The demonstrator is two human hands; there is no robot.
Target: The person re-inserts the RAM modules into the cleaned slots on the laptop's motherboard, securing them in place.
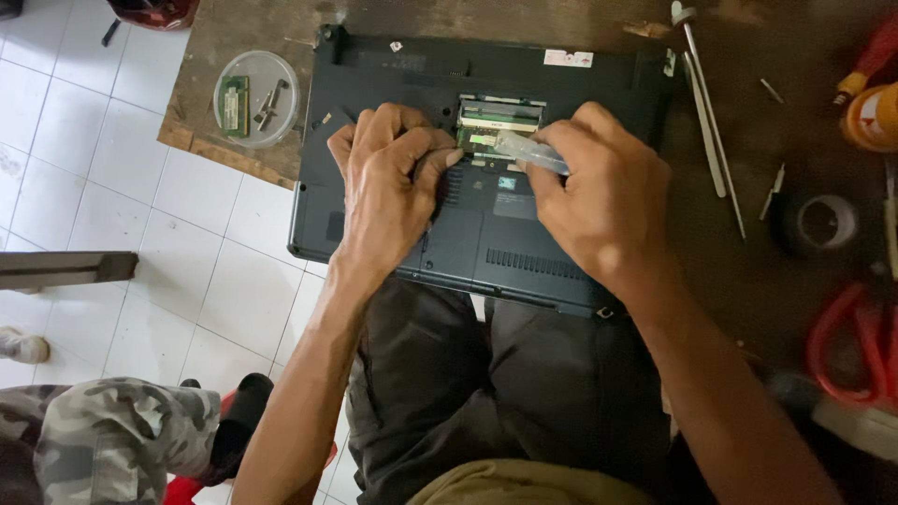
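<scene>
- Two hands work over a laptop (486, 234) that lies bottom-up on a bench (748, 271), its near edge just over the person's lap.
- Right hand (599, 201) — fingers curled tight round the clear handle of a screwdriver (533, 152), whose tip end points left into the open bay (500, 122) near the laptop's far edge.
- Left hand (388, 187) — fingers bent and bunched, fingertips pressing down on the case just left of the bay; whether it pinches anything I cannot tell, as the knuckles hide it.
- Inside the bay a green memory board (486, 138) shows, partly hidden by the screwdriver handle.
- Vent slots (538, 264) run along the case near the right wrist.
- Left of the laptop, at the bench's corner, stands a clear round dish (256, 98) holding a green module and some small metal parts.
- Right of the laptop lie two long thin metal tools (708, 122), side by side, then a roll of dark tape (823, 224).
- Further right: an orange bottle (870, 117) at the frame's edge and red-handled pliers (847, 341) nearer the person.
- Below left, over the white tiled floor (112, 178), another person's camouflage-clad leg (103, 430) is in view.
</scene>
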